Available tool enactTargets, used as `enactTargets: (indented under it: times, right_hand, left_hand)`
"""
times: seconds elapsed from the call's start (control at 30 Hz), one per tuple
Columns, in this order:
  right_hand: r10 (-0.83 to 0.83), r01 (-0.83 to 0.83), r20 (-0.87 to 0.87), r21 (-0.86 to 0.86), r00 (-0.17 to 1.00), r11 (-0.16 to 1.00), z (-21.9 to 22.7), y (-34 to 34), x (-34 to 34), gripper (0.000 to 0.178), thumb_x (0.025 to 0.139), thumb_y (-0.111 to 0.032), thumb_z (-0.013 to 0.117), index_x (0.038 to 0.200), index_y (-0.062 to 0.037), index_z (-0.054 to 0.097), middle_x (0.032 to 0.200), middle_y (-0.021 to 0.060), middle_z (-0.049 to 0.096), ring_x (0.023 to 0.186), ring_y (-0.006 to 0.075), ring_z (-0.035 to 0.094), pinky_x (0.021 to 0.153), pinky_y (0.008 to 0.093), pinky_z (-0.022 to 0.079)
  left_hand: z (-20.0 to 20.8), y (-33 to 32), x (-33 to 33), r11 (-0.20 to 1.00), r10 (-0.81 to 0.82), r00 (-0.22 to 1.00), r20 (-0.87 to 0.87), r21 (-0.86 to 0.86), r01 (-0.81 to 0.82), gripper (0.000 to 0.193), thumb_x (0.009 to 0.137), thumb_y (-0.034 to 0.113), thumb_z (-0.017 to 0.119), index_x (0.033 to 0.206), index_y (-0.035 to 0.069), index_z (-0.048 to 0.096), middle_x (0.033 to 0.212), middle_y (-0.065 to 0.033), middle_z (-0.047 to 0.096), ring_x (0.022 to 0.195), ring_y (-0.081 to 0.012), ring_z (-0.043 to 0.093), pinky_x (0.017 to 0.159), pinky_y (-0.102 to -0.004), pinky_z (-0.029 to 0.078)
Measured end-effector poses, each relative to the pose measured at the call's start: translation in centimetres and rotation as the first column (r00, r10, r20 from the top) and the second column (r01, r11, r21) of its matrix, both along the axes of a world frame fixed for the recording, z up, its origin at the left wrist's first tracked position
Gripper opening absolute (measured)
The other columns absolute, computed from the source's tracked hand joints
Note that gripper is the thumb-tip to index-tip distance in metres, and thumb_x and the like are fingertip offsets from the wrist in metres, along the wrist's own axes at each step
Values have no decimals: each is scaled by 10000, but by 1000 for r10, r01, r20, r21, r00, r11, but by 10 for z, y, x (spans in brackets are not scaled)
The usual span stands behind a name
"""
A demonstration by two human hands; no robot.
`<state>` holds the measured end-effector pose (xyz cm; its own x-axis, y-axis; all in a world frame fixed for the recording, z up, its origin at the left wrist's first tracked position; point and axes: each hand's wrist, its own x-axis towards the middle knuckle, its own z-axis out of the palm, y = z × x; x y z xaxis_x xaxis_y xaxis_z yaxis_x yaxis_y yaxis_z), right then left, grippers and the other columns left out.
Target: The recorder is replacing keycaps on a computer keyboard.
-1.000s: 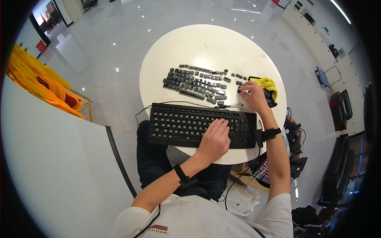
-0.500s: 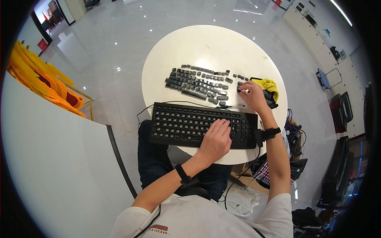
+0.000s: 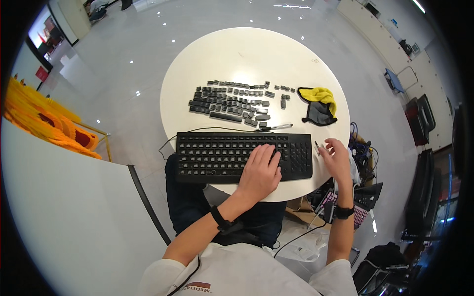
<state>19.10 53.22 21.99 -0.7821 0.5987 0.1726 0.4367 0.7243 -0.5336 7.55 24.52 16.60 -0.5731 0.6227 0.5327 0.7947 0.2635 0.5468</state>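
My left hand lies flat on the right-of-middle part of a black keyboard, its fingers stretched out. Across most of the board the keycaps are off and the switches show. Beside the keyboard's right end hovers my right hand, fingers loosely bent and apart. Its thumb is close to a thin, dark-and-pale tool on the table; whether they touch, I cannot tell. Beyond the keyboard, loose black keycaps are laid out in rows, with a long space bar at their near side.
A pen rests between keyboard and keycaps. To its right is a crumpled yellow and grey cloth. All this is on a round white table. A black cable curls off the keyboard's left. A pink-keyed keyboard and cables are lower right.
My right hand has drawn back from the small keycaps by the cloth to the keyboard's right side, uncovering those keycaps. The left hand stays on the keyboard. The whole view has shifted slightly.
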Motion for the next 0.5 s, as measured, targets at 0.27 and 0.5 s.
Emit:
enactTargets:
  times: [0.27, 0.5]
  right_hand:
    - [18, -6, -178, 68, 984, 998, -42, -14, 10, 162, 985, -77, 806, 1077, 29, 726, 1075, 198, 709, 908, 377, 731, 804, 452, 604]
    - [45, -111, 199, 332, 979, 937, -6, -14, -11, 120, 990, -97, 735, 995, -3, 661, 1021, 202, 701, 931, 444, 718, 815, 529, 589]
  left_hand:
    - [0, 1, 0, 986, -68, 992, -111, -160, 49, 545, 1024, 266, 768, 1472, -36, 697, 1600, -219, 636, 1526, -394, 560, 1327, -589, 370]
    - [-1, -1, 1, 983, -73, 991, -114, -179, 52, 516, 1044, 272, 751, 1456, -35, 705, 1618, -221, 628, 1531, -392, 558, 1328, -592, 368]
